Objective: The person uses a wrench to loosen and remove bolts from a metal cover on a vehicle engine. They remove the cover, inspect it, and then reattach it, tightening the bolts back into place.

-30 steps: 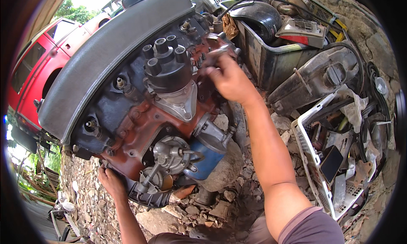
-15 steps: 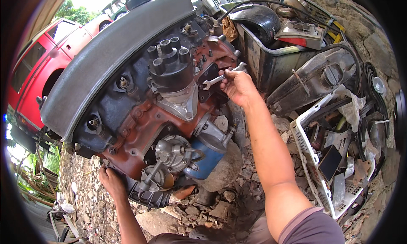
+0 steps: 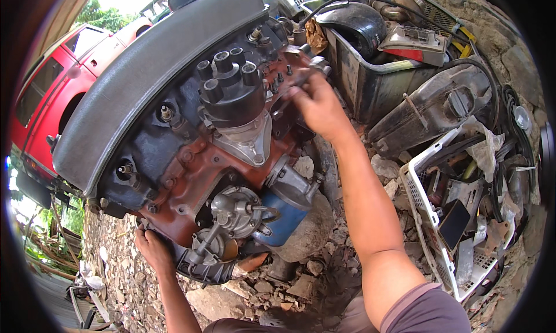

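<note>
A large engine block (image 3: 179, 176) in red-brown and dark grey fills the middle left, topped by a long grey valve cover (image 3: 156, 72). My right hand (image 3: 321, 107) is closed on a silver open-ended wrench at the engine's right end, by some short upright studs (image 3: 280, 77). Motion smears the fingers and the wrench, so its exact contact is unclear. My left hand (image 3: 153, 249) grips the engine's lower left edge, some fingers hidden behind it. Between the hands are a black distributor cap (image 3: 231, 95), a metal fuel pump (image 3: 234, 211) and a blue oil filter (image 3: 282, 217).
Right of my arm lies a white plastic basket (image 3: 425, 229) of scrap parts and a dark phone (image 3: 453, 224). Beyond it are a black tank (image 3: 434, 104) and a bin (image 3: 370, 84) with a helmet (image 3: 356, 29). Rubble (image 3: 301, 286) covers the ground. A red vehicle (image 3: 49, 95) stands left.
My right hand has moved up and slightly left along the engine's right end, turning the wrench, which is now blurred. My left hand stays at the lower edge.
</note>
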Demonstrator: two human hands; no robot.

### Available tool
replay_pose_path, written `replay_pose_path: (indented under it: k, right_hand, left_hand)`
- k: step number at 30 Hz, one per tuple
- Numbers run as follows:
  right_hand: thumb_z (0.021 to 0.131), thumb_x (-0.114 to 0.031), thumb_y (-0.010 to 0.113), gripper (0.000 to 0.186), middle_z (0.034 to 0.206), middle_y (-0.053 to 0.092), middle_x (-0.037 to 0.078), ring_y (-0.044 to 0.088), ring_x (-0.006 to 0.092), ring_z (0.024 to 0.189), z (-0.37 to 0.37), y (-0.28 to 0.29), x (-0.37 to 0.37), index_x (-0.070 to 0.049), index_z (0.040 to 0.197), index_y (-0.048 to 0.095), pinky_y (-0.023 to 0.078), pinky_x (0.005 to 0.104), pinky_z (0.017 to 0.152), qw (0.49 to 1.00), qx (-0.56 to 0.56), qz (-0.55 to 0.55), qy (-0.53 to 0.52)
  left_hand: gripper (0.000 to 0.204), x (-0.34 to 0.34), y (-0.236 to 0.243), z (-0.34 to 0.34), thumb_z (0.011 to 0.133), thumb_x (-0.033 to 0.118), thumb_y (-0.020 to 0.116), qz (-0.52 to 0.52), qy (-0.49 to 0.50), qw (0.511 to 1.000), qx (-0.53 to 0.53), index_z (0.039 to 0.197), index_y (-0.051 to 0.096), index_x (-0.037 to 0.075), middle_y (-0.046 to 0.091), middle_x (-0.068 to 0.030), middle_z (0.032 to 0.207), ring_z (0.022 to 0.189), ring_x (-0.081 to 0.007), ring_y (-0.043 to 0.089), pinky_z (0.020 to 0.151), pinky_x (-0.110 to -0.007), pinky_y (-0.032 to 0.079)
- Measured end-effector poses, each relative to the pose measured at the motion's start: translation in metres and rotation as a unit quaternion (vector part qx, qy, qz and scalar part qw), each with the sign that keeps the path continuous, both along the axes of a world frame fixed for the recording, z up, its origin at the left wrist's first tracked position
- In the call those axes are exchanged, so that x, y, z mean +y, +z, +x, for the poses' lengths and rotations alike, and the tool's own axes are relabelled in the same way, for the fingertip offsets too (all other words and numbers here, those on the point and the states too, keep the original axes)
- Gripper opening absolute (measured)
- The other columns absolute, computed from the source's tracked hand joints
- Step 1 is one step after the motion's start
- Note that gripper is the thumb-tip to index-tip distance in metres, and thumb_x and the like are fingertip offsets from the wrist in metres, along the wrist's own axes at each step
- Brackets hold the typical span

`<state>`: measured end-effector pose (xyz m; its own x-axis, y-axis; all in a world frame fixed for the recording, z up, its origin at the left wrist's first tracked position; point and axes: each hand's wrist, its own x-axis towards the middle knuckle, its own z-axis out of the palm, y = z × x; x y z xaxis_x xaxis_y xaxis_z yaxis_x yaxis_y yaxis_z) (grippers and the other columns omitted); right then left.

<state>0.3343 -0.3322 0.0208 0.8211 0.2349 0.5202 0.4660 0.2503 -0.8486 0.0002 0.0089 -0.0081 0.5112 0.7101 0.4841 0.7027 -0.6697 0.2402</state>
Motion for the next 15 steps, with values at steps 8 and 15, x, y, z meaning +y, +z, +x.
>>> replay_pose_path:
  k: [8,15]
  right_hand:
    - [0.094,-0.009,0.054,0.012,0.093,0.062,0.005,0.061,0.0143,0.087,-0.006,0.03,-0.008,-0.006,0.105,0.054,0.05,0.0314,0.078,0.996,-0.055,0.044,-0.062]
    - [0.089,-0.02,0.062,0.014,0.063,0.045,-0.002,0.039,0.0077,0.045,-0.001,-0.008,-0.003,-0.011,0.087,0.052,0.027,0.0242,0.037,0.916,0.367,0.115,0.112]
  left_hand:
    - [0.043,0.002,-0.003,-0.005,0.088,0.019,0.037,0.099,-0.027,0.992,0.079,0.117,0.053,-0.008,0.053,-0.0283,0.117,0.112,-0.0417,0.046,0.1,-0.045,0.033]
    - [0.04,0.014,-0.012,-0.006,0.089,0.019,0.038,0.05,-0.024,0.998,-0.012,0.115,0.054,-0.007,0.054,-0.0281,0.115,0.11,-0.0405,0.046,0.098,-0.045,0.033]
